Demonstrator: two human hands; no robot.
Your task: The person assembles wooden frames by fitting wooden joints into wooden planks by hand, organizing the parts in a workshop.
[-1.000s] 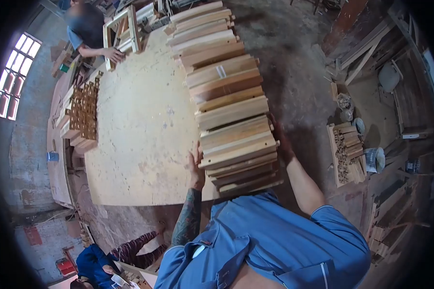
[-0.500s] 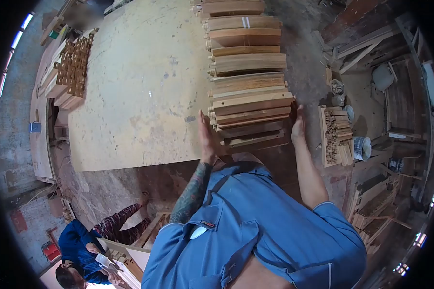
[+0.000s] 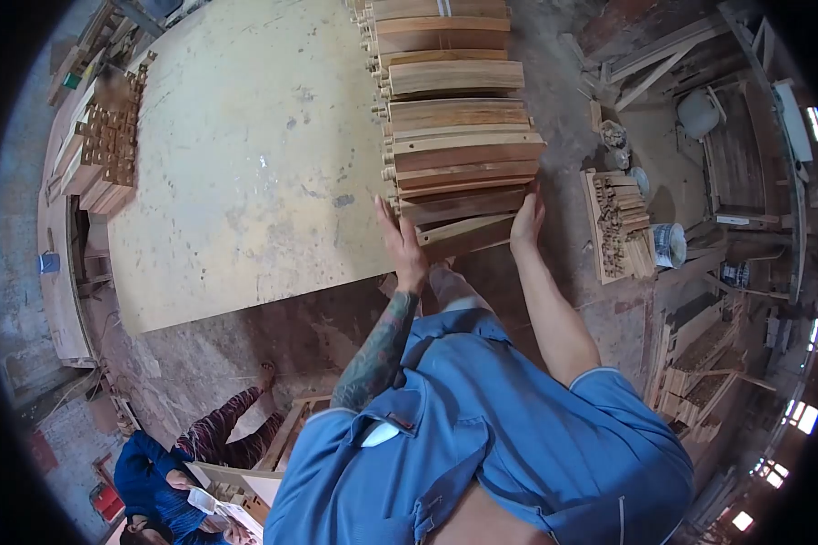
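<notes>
A long row of curved wooden slats (image 3: 463, 113) lies side by side along the right edge of the pale work table (image 3: 236, 173). My left hand (image 3: 404, 243) is at the left ends of the nearest slats, its fingers stretched out and pointing up the table. At their right ends is my right hand (image 3: 526, 221), with its fingers against the wood. The nearest slat (image 3: 468, 234) sits between my two hands, slightly slanted, with a dark gap behind it. Peg-like tips stick out along the row's left side.
Notched wooden pieces (image 3: 109, 145) are stacked at the far left. On the right a pallet of wooden parts (image 3: 623, 222) stands beside a bucket (image 3: 669, 245). Another person in blue (image 3: 150, 481) is at the lower left, holding a pale object.
My right hand has come inward onto the slats' right ends. The nearest slats now sit closer together and the view has shifted. The other person has lowered their head.
</notes>
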